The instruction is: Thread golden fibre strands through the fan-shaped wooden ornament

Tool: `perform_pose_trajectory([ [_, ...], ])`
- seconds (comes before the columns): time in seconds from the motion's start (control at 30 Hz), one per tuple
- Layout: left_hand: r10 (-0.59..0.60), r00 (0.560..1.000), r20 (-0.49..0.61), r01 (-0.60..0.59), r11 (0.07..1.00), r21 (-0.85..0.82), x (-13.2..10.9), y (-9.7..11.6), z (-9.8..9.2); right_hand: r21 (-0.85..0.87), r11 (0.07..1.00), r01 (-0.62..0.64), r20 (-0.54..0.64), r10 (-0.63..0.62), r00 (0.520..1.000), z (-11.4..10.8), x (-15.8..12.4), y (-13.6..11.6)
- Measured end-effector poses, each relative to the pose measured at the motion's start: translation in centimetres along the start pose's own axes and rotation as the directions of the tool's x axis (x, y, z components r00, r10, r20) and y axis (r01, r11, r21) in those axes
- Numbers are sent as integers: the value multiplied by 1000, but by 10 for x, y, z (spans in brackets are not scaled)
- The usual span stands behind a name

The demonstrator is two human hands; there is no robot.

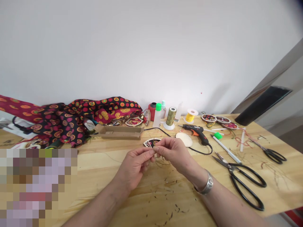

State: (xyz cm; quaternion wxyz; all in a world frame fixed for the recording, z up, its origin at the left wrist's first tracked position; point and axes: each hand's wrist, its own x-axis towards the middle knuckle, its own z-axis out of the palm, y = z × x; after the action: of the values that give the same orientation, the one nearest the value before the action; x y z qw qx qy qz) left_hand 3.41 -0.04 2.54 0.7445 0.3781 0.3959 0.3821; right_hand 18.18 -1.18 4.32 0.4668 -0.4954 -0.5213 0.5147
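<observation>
My left hand (136, 165) and my right hand (174, 153) meet above the middle of the wooden table (99, 176), fingertips pinched together on thin olive-gold thread (162, 162) that loops loosely beneath them. A small fan-shaped wooden ornament (150, 142) with a patterned fabric face lies just behind the fingertips. Whether the thread is tied to it is hidden by my fingers. A silver bracelet (207, 186) sits on my right wrist.
Large black scissors (243, 179) lie to the right, smaller ones (272, 154) beyond. A black and orange glue gun (197, 132), thread spools (170, 117), glue bottles (157, 114), a cardboard box (119, 131), patterned red fabric (78, 118) and finished ornaments (216, 119) line the back.
</observation>
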Motion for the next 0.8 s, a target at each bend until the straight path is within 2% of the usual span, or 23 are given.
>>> perform_pose_trajectory([
  [0.4, 51, 997, -61, -50, 999, 19, -1, -2, 1, -27, 1000, 12, -42, -13, 999, 4, -1, 1],
  [0.57, 52, 994, -97, -50, 998, 24, -2, -1, -1, -58, 998, 33, -4, -34, 999, 2, -1, 1],
  [0.67, 51, 992, -117, -49, 999, 19, 0, 1, 0, -163, 982, 99, 48, -93, 995, -1, -1, 0],
  [0.8, 34, 980, -195, -32, 999, 13, 1, 4, 1, -360, 919, 163, 75, -145, 987, -6, -3, -3],
])
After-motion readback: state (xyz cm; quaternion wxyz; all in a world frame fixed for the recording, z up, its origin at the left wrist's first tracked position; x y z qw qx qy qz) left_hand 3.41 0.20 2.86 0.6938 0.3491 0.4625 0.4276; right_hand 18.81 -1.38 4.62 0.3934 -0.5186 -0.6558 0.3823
